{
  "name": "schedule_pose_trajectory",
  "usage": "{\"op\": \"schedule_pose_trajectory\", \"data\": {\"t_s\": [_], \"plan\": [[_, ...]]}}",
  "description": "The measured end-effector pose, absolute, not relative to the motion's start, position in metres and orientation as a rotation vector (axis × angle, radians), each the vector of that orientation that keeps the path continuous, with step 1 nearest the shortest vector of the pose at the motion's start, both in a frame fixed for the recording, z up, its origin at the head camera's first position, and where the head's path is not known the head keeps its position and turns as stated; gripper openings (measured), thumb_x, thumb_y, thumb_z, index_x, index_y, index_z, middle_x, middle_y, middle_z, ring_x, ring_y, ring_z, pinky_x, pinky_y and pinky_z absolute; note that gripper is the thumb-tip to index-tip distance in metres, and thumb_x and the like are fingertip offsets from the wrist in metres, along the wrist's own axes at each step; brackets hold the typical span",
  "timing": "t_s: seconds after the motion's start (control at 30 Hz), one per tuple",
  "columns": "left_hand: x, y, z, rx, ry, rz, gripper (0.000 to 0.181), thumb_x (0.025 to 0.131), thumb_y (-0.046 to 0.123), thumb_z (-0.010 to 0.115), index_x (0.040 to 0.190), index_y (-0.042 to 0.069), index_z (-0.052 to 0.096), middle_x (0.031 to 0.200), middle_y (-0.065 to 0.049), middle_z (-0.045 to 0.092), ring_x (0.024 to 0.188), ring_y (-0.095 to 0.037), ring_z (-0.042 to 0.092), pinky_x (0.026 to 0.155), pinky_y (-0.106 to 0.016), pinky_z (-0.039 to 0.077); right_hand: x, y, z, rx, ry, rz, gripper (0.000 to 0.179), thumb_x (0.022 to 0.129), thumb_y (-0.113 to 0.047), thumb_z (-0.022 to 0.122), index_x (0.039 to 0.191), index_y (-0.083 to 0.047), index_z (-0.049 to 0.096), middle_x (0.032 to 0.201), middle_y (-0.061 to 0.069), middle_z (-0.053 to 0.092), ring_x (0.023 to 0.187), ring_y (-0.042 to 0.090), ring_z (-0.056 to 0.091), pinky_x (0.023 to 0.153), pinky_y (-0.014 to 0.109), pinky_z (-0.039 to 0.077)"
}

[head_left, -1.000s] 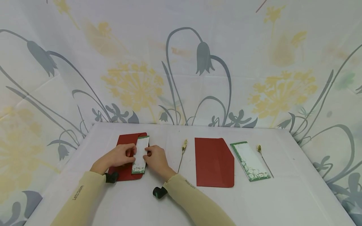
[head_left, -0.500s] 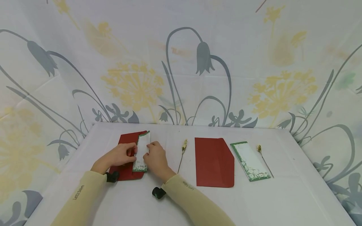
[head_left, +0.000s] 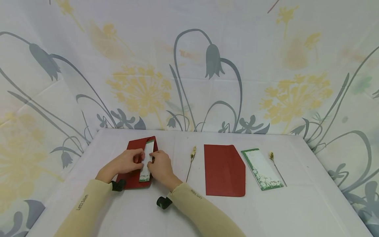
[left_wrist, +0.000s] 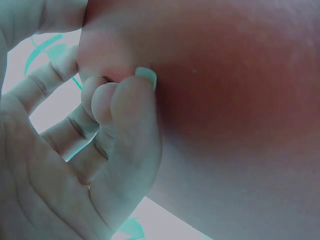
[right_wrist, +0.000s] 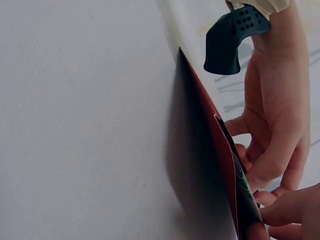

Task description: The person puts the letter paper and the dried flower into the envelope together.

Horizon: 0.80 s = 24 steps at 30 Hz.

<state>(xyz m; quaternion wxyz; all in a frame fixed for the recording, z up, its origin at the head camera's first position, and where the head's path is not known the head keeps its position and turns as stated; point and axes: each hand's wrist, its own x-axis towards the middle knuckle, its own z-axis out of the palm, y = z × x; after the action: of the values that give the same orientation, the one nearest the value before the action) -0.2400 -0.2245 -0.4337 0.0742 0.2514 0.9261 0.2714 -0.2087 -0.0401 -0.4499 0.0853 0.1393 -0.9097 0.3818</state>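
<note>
My left hand (head_left: 133,162) pinches the opening edge of a red envelope (head_left: 137,144) at the table's left. In the left wrist view, thumb and fingertips meet on the red paper (left_wrist: 225,85). A white card with green floral ends (head_left: 145,176) sits partly in that envelope, standing lengthwise along its opening. My right hand (head_left: 162,167) pinches the card's right side, thumb and forefinger on its edge. Seen from the right wrist, the envelope (right_wrist: 220,135) is tilted up off the table, its mouth apart around the card. The fingers hide part of the card.
Right of the hands lies a dried flower stem (head_left: 191,157). Farther right are a second red envelope (head_left: 224,171), a second floral card (head_left: 262,169) and another dried flower (head_left: 275,163). A patterned cloth (head_left: 189,82) rises behind the white table (head_left: 266,214).
The card has shifted left into the envelope, so less of its width shows, and red flap now appears on its right. My right hand has moved slightly left; the envelope has edged up and rightward.
</note>
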Motion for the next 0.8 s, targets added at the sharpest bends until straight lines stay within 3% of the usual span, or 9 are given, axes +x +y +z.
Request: {"op": "schedule_pose_trajectory", "data": {"t_s": [0.13, 0.37, 0.8], "plan": [[-0.239, -0.224, -0.433, 0.742, 2.77, 0.832, 0.018, 0.084, 0.011, 0.071, 0.093, 0.015, 0.056, 0.07, 0.002, 0.047, 0.064, -0.015, 0.049, 0.059, -0.029, 0.041, -0.21, -0.04, -0.454, 0.422, -2.68, 1.273, 0.028, 0.085, -0.005, 0.069, 0.112, 0.0, 0.073, 0.101, 0.007, 0.068, 0.082, 0.011, 0.058, 0.068, 0.02, 0.046], [-0.238, -0.223, -0.433, 0.729, 2.755, 0.848, 0.019, 0.085, 0.011, 0.071, 0.095, 0.014, 0.056, 0.07, 0.001, 0.048, 0.063, -0.015, 0.049, 0.058, -0.03, 0.043, -0.211, -0.041, -0.457, 0.399, -2.689, 1.498, 0.029, 0.088, -0.003, 0.068, 0.117, 0.001, 0.071, 0.093, 0.005, 0.07, 0.074, 0.006, 0.055, 0.059, 0.018, 0.046], [-0.237, -0.221, -0.434, 0.703, 2.717, 0.883, 0.019, 0.085, 0.012, 0.073, 0.095, 0.014, 0.056, 0.069, 0.0, 0.047, 0.056, -0.015, 0.051, 0.056, -0.03, 0.044, -0.211, -0.029, -0.463, 0.402, -2.589, 1.674, 0.027, 0.088, 0.002, 0.065, 0.114, 0.001, 0.071, 0.103, 0.01, 0.072, 0.083, 0.008, 0.067, 0.066, 0.018, 0.051]]}}
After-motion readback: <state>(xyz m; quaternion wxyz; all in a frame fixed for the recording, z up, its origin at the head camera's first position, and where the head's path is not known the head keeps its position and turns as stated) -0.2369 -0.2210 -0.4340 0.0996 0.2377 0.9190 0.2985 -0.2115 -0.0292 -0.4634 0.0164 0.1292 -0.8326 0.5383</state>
